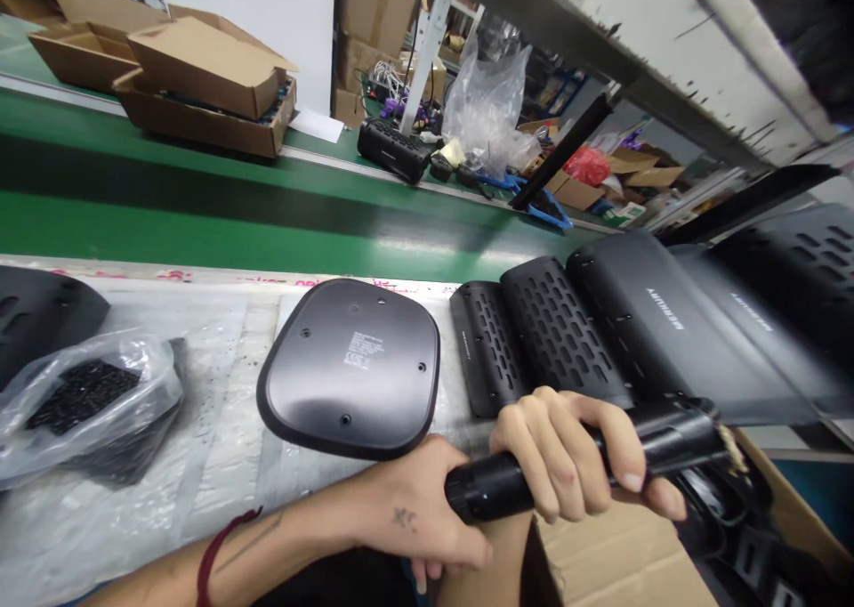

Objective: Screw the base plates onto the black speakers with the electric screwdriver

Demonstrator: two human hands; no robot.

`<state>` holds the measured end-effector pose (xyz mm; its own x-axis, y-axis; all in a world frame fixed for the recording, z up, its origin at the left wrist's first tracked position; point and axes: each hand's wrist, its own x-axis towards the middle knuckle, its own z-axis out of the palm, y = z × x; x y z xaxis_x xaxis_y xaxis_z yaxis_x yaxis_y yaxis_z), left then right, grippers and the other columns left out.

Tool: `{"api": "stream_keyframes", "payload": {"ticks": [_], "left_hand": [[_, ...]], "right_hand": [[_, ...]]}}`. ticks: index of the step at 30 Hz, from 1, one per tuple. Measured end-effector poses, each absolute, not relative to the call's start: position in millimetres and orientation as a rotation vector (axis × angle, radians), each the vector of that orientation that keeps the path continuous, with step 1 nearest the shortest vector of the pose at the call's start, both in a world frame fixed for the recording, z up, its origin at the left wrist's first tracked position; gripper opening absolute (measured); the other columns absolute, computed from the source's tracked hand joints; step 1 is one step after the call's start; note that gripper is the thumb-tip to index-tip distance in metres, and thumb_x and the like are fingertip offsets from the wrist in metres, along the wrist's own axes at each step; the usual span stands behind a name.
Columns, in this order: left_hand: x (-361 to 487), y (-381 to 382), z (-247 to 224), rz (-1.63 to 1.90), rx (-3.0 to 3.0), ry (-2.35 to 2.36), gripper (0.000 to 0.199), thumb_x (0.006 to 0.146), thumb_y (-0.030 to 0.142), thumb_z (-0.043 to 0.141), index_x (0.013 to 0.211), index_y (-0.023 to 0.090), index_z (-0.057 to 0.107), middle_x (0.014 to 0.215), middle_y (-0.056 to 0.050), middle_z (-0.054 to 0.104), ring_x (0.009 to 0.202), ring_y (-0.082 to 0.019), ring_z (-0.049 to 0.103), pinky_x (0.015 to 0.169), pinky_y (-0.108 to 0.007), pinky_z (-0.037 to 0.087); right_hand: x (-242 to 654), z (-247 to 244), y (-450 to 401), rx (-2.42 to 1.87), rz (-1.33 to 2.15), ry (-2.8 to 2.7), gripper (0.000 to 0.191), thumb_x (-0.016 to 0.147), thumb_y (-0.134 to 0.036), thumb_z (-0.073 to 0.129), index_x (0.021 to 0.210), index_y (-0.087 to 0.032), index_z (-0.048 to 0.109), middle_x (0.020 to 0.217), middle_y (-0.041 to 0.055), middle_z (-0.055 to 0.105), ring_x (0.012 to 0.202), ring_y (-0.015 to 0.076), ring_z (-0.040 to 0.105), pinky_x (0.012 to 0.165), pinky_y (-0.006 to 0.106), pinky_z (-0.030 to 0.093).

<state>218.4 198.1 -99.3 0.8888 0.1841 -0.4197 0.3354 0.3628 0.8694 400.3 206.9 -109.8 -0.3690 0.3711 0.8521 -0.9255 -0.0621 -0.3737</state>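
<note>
My right hand (567, 456) wraps round a black electric screwdriver (680, 433), which lies almost level with its nose to the left. At that nose my left hand (427, 509) is closed, fingers curled underneath. What its fingers hold is hidden. Just beyond my left hand a rounded black panel (347, 376) lies on the bench, printed label up, with several screw holes near its edges. Left of it an open plastic bag (153, 367) holds a heap of small black pieces, probably screws.
Several black speaker-like housings (560, 331) with slotted grilles stand along the right. A cardboard box (620, 554) is below my right hand. Behind the worktop (220, 429) runs a green conveyor (200, 233), with cardboard trays (206, 100) on its far side. Another black housing (46, 313) lies at left.
</note>
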Motion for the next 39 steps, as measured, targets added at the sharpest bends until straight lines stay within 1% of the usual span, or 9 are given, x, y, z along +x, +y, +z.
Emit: {"api": "stream_keyframes", "payload": {"ticks": [2,5,8,11,18,24,27,32,39], "left_hand": [[220.6,199.7,-98.8,-0.132,1.178,0.496,0.010,0.064,0.022,0.062,0.066,0.018,0.053,0.055,0.004,0.058,0.046,-0.012,0.055,0.041,-0.021,0.048],[222.2,194.4,-103.1,0.131,1.334,0.536,0.017,0.064,0.019,0.059,0.061,0.019,0.043,0.054,0.008,0.043,0.046,-0.007,0.039,0.037,-0.018,0.029],[222.9,185.0,-114.7,0.302,1.455,0.619,0.024,0.064,0.018,0.058,0.061,0.020,0.034,0.057,0.008,0.032,0.050,-0.006,0.027,0.039,-0.022,0.017],[224.9,177.2,-126.7,0.329,1.561,0.732,0.019,0.069,0.021,0.058,0.061,0.019,0.041,0.052,0.007,0.038,0.047,-0.007,0.034,0.042,-0.025,0.017],[227.0,169.9,-129.8,0.436,1.757,0.853,0.011,0.076,0.022,0.057,0.066,0.022,0.052,0.050,0.004,0.055,0.043,-0.011,0.046,0.048,-0.028,0.024],[229.0,168.5,-135.1,0.450,1.808,0.913,0.006,0.078,0.019,0.053,0.074,0.023,0.055,0.059,0.001,0.061,0.048,-0.015,0.048,0.050,-0.030,0.023],[227.7,172.7,-136.9,0.446,1.786,0.912,0.006,0.077,0.017,0.052,0.076,0.023,0.053,0.058,0.001,0.058,0.047,-0.013,0.046,0.048,-0.028,0.023],[223.5,184.0,-131.6,0.379,1.708,0.780,0.012,0.069,0.016,0.054,0.063,0.021,0.045,0.051,0.004,0.049,0.044,-0.010,0.041,0.040,-0.024,0.021],[218.1,199.0,-116.2,0.255,1.578,0.618,0.024,0.057,0.011,0.052,0.053,0.021,0.030,0.045,0.007,0.026,0.041,-0.007,0.024,0.032,-0.023,0.013]], "right_hand": [[400.1,-110.5,205.7,0.682,1.649,-1.169,0.023,0.085,-0.018,0.064,0.091,-0.015,0.043,0.055,-0.0072,0.046,0.047,0.0112,0.049,0.052,0.025,0.045],[399.0,-114.9,203.0,0.673,1.622,-1.152,0.034,0.080,-0.026,0.072,0.093,-0.015,0.042,0.057,-0.0067,0.046,0.048,0.0106,0.049,0.051,0.024,0.045],[398.3,-121.9,199.6,0.614,1.590,-1.100,0.039,0.079,-0.034,0.072,0.095,-0.016,0.042,0.061,-0.0060,0.046,0.049,0.0086,0.047,0.050,0.023,0.043],[398.8,-126.1,198.7,0.587,1.558,-1.102,0.035,0.082,-0.037,0.066,0.095,-0.015,0.042,0.064,-0.0050,0.047,0.049,0.0072,0.046,0.050,0.022,0.042],[398.7,-120.9,201.6,0.624,1.582,-1.180,0.051,0.072,-0.040,0.081,0.093,-0.015,0.042,0.062,-0.0064,0.046,0.051,0.0076,0.048,0.052,0.022,0.044],[389.3,-111.9,198.1,0.511,1.526,-1.165,0.032,0.083,-0.034,0.065,0.087,-0.014,0.040,0.059,-0.0069,0.043,0.045,0.0051,0.042,0.050,0.021,0.040],[385.5,-109.6,196.2,0.409,1.457,-1.130,0.029,0.082,-0.034,0.057,0.085,-0.014,0.038,0.059,-0.0064,0.041,0.043,0.0041,0.038,0.049,0.020,0.037],[382.7,-110.5,193.1,0.400,1.485,-1.107,0.031,0.081,-0.035,0.062,0.086,-0.015,0.038,0.057,-0.0077,0.041,0.042,0.0042,0.038,0.049,0.020,0.039],[377.1,-108.0,195.1,0.415,1.500,-1.126,0.031,0.081,-0.034,0.062,0.084,-0.015,0.036,0.054,-0.0081,0.039,0.042,0.0044,0.038,0.049,0.020,0.037]]}}
